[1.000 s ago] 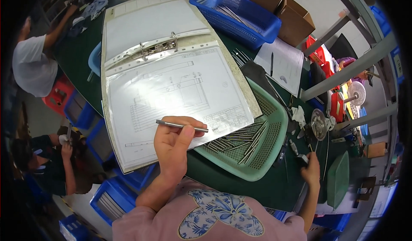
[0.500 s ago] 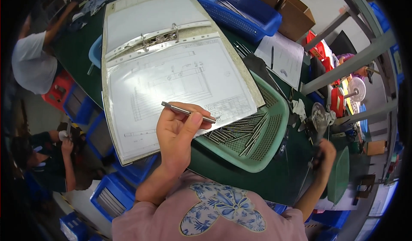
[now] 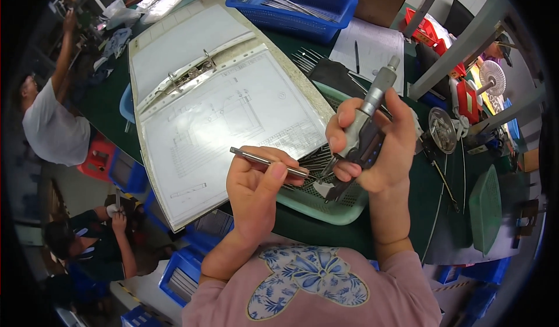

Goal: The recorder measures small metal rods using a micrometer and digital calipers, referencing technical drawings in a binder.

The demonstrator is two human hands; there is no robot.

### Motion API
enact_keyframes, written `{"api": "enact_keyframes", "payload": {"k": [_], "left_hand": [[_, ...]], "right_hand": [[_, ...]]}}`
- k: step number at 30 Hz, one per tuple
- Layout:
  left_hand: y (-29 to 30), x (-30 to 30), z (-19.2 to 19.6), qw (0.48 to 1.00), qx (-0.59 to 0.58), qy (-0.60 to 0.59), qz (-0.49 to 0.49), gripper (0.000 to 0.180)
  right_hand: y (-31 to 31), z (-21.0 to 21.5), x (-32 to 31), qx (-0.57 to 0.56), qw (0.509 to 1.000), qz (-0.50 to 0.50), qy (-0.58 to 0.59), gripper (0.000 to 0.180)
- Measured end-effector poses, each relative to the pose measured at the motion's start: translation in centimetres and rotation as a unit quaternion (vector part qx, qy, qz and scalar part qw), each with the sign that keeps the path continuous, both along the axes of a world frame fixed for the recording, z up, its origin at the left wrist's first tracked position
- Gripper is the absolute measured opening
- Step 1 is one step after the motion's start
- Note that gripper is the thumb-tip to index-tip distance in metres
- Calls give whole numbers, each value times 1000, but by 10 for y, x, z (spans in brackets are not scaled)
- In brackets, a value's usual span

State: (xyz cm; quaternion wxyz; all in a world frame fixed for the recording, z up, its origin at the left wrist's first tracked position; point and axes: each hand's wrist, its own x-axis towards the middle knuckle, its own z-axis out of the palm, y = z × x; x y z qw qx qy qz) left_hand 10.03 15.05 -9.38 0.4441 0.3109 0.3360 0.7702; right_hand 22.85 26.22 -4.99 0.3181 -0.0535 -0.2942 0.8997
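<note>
My left hand (image 3: 253, 190) pinches a short steel rod (image 3: 266, 162) between thumb and fingers, its right end pointing at the measuring gap of a micrometer. That micrometer (image 3: 379, 87) is in my right hand (image 3: 391, 155), fingers wrapped round its frame and thimble, with the thimble tilted up and away. The rod's tip is close to the micrometer's lower end; whether they touch I cannot tell. Beneath both hands is a green mesh basket (image 3: 333, 215) with several similar rods, partly hidden by my hands. An open ring binder (image 3: 201, 135) with a technical drawing lies left of it.
A blue basket (image 3: 247, 17) with long thin rods stands at the back. Beside it lie a paper sheet (image 3: 372, 45) and a black pen (image 3: 357, 56). A metal bowl (image 3: 442, 130) and a green tray (image 3: 486, 210) are at right. Two people sit at left.
My right hand has come from the far right with the micrometer, up beside the rod. My left hand still holds the rod, now slightly further right. The view has shifted.
</note>
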Motion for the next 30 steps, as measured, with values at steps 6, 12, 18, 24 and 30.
{"api": "enact_keyframes", "payload": {"k": [6, 12, 18, 24, 30], "left_hand": [[0, 0, 2, 1000, -5, 19, -8, 19], [4, 3, 1, 999, 12, 49, 2, 16], [3, 4, 0, 998, 20, 64, 9, 15], [1, 3, 1, 997, 29, 71, 13, 15], [0, 3, 1, 997, 36, 70, 11, 15]], "right_hand": [[5, -5, -7, -29, 998, 14, -60, 61], [4, -4, -7, -40, 996, 5, -83, 66], [3, -4, -6, -49, 993, 11, -103, 70], [3, -9, -8, -37, 993, 24, -106, 68], [0, -4, -9, -58, 990, 19, -123, 65]]}}
